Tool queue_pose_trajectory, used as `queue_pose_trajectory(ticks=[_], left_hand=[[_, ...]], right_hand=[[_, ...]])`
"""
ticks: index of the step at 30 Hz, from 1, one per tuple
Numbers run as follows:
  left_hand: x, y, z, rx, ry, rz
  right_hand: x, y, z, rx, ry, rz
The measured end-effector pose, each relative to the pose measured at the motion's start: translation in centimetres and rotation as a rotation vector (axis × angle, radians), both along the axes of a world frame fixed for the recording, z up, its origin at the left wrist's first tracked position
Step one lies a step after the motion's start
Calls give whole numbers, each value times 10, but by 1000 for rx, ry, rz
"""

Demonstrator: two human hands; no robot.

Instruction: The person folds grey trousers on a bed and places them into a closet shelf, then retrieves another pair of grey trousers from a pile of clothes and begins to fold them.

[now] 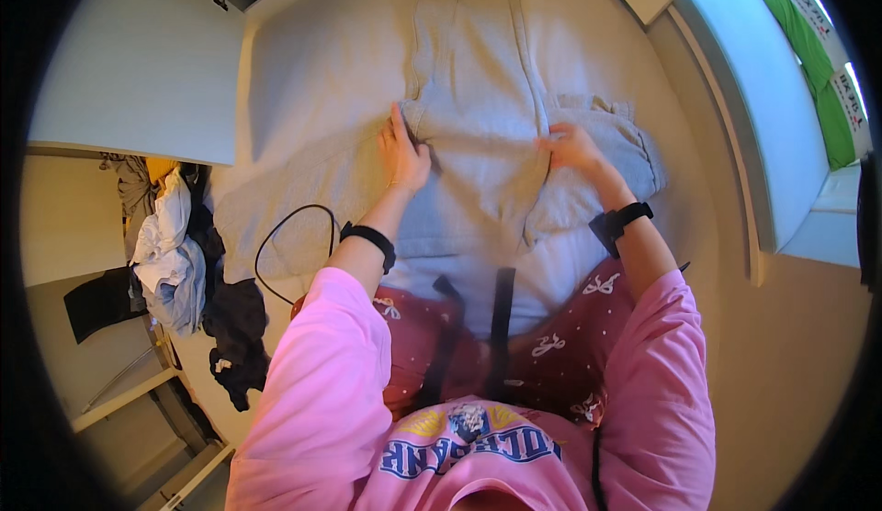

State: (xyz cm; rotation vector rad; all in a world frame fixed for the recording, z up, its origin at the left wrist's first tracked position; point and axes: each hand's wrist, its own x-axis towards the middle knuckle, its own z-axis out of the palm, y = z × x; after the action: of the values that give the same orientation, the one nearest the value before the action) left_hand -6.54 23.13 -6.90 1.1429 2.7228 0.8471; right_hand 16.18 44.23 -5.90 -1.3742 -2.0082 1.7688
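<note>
A light grey-beige cloth garment (475, 91) lies spread on a white bed sheet (324, 56), with a long panel running away from me and wider parts to both sides. My left hand (405, 156) rests at the left edge of the long panel, fingers extended, thumb apart, touching the cloth. At the panel's right edge, my right hand (570, 147) has its thumb and fingers at a fold of the cloth; whether they pinch it cannot be told. Beyond that hand, a bunched part of the garment (606, 146) lies to the right.
A black cable (258, 256) loops over the cloth at left. Piled clothes (165, 256) and a dark garment (238, 332) lie beside the bed, near an open white cabinet door (151, 63). A window sill (751, 125) runs along the right. My crossed legs are close in front.
</note>
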Motion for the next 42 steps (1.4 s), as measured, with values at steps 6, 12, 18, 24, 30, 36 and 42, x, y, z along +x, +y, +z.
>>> queue_pose_trajectory(ticks=[6,12,18,24,30,36,42], left_hand=[[-20,-39,-21,-236,238,-69],[-15,-33,-20,-228,245,-72],[-18,-35,-21,-169,237,-73],[-23,-42,-23,-172,282,-45],[-20,-34,-25,-170,293,-69],[-20,-39,-32,-167,280,-84],[-55,-50,5,-111,-383,-63]], right_hand=[[-81,76,13,39,51,-216],[-145,135,-24,-82,80,-79],[-133,135,0,105,257,-218],[-13,171,72,68,664,-701],[73,186,49,-61,490,-869],[20,131,105,-63,672,-748],[-76,-45,140,-21,1170,-127]])
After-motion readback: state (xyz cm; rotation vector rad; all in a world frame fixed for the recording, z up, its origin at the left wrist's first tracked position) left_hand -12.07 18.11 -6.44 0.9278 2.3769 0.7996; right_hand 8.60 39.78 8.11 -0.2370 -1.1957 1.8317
